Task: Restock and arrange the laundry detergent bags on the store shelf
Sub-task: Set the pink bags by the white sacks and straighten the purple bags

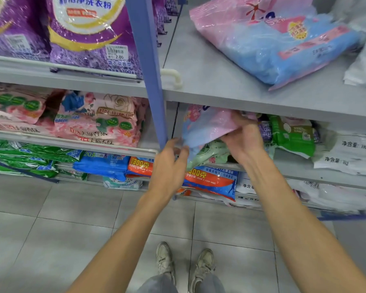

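Head view. Purple bags [89, 32] stand upper left, beside the blue post [150, 60]. Left hand [167, 166]: grip pinching the lower corner of the pink-and-blue bag [207, 125], held tilted at the mouth of the middle shelf [287, 166]. Right hand [241, 138]: grip curled over the bag's right edge. Green bag [292, 138] lies just right of it; a larger pink bag [279, 43] lies flat on the top shelf [220, 81].

hand [169, 166] [241, 140]: 2 | forearm [125, 229] [294, 208]: 2 | shoe [165, 259] [204, 265]: 2 | pink-blue bag [207, 125] [279, 43]: 2
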Demonstrator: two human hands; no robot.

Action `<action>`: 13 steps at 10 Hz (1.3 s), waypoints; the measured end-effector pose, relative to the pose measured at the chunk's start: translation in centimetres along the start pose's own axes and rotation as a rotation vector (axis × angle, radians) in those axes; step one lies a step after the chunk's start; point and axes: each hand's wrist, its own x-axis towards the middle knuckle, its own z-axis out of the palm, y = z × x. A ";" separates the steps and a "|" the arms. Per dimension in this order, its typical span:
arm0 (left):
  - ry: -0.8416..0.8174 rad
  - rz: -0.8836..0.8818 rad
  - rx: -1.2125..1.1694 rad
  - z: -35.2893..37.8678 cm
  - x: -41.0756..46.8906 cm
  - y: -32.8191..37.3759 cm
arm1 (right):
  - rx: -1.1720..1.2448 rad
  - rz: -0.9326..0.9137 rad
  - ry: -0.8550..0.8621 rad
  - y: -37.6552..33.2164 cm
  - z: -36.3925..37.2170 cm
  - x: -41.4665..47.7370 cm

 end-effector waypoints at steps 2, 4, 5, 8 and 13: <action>-0.112 -0.131 -0.090 1.2 0.1 1.4 | 0.074 0.038 -0.074 -3.0 -4.3 -3.8; -0.231 -0.330 -0.470 2.9 2.3 1.6 | 0.074 0.175 -0.034 -2.4 -7.4 -5.8; -0.325 -0.346 -0.658 2.6 1.6 2.9 | 0.088 0.252 0.003 -1.9 -7.0 -6.5; -0.551 -0.504 -0.783 -0.3 -1.0 1.9 | -0.101 0.168 0.103 -3.8 -7.1 -9.2; -0.478 -0.482 -0.870 -3.4 -6.6 3.0 | -0.077 0.430 -0.175 -4.6 -8.7 -12.0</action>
